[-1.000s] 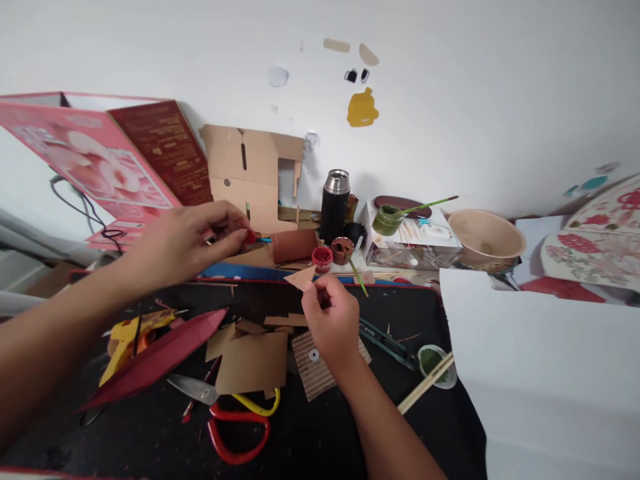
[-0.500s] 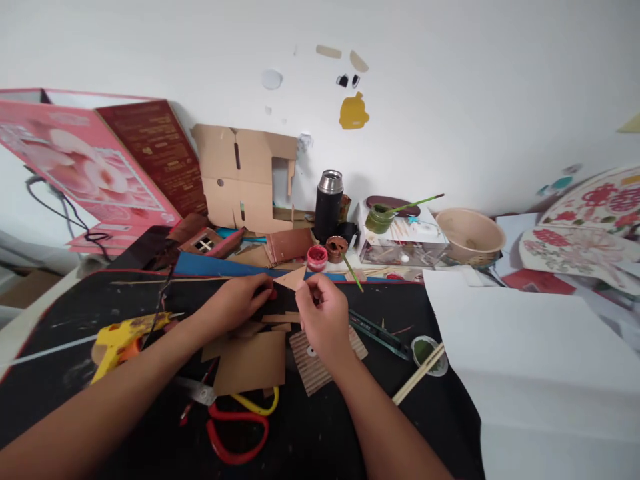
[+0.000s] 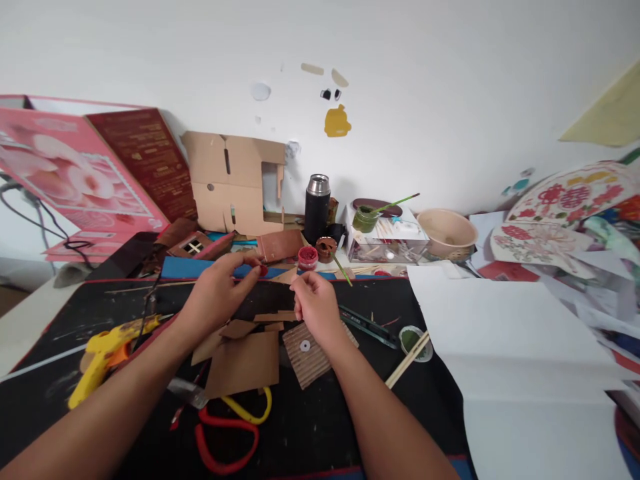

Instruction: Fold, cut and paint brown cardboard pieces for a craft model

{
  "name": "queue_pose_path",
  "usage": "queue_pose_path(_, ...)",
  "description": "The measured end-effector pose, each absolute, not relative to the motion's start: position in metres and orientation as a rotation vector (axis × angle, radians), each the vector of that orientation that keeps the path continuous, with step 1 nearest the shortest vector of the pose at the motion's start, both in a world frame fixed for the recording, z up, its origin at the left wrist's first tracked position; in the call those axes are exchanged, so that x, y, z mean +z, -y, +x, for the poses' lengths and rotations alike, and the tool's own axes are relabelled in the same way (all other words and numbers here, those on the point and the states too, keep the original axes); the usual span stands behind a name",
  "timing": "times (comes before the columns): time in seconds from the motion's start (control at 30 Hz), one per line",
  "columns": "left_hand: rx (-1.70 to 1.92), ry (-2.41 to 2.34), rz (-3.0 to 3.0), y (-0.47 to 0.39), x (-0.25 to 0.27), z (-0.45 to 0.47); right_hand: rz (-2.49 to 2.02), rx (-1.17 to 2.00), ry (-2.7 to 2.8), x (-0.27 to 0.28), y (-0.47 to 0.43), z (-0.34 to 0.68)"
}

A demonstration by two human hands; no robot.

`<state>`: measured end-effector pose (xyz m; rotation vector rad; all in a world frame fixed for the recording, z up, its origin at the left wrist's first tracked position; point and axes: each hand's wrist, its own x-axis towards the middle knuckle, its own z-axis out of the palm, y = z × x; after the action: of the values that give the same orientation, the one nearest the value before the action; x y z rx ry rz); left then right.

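My left hand [image 3: 215,287] is closed in a loose pinch, with a small round red piece [image 3: 263,271] at its fingertips; its exact kind is unclear. To the right of it, my right hand [image 3: 320,308] is closed, with thumb and forefinger at the edge of a thin tan cardboard piece [image 3: 284,276]. Below the hands lie a flat cardboard rectangle [image 3: 243,365], small cardboard strips [image 3: 275,317] and a corrugated cardboard square [image 3: 304,365] with a small white ring [image 3: 305,346] on it.
Left on the black mat [image 3: 295,433] lie a yellow glue gun [image 3: 107,350] and red-and-yellow-handled scissors [image 3: 227,427]. A dark green utility knife [image 3: 367,325] and chopsticks [image 3: 407,360] are right. Behind stand a red paint jar [image 3: 307,258], a thermos [image 3: 317,210] and a bowl [image 3: 447,232].
My left hand has lifted and moved left, away from my right hand, with the red piece at its fingertips. The cardboard piece at my right fingers now looks lower and flatter. The view shifted right.
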<state>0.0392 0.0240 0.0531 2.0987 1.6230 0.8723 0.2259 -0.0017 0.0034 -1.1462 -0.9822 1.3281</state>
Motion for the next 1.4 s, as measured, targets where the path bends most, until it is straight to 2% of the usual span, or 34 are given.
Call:
queue_pose_path(0.17,0.976,-1.593,2.084,-0.02,0.06,0.057,-1.299,1.166,1.139,-0.002,0.0,0.23)
queue_pose_path(0.3,0.968,-1.607,2.145,-0.013,0.048,0.064,-1.44,0.938,1.313,-0.005,-0.004,0.238)
queue_pose_path(0.47,0.919,-1.6,2.194,-0.003,0.035,0.06,-1.537,0.806,1.475,-0.007,-0.007,0.243)
queue_pose_path(0.73,0.39,-1.482,2.488,0.004,0.032,0.06,-1.71,0.435,1.794,0.003,-0.002,0.247)
queue_pose_path(0.97,-0.019,-1.335,2.657,0.006,0.028,0.06,-1.657,0.378,1.853,0.001,-0.002,0.245)
queue_pose_path(1.2,0.224,-1.088,2.677,0.021,0.034,0.07,-1.563,0.401,1.855,0.005,0.002,0.239)
queue_pose_path(1.4,0.099,-0.881,2.737,0.04,0.029,0.091,-1.487,0.391,1.813,0.014,0.007,0.238)
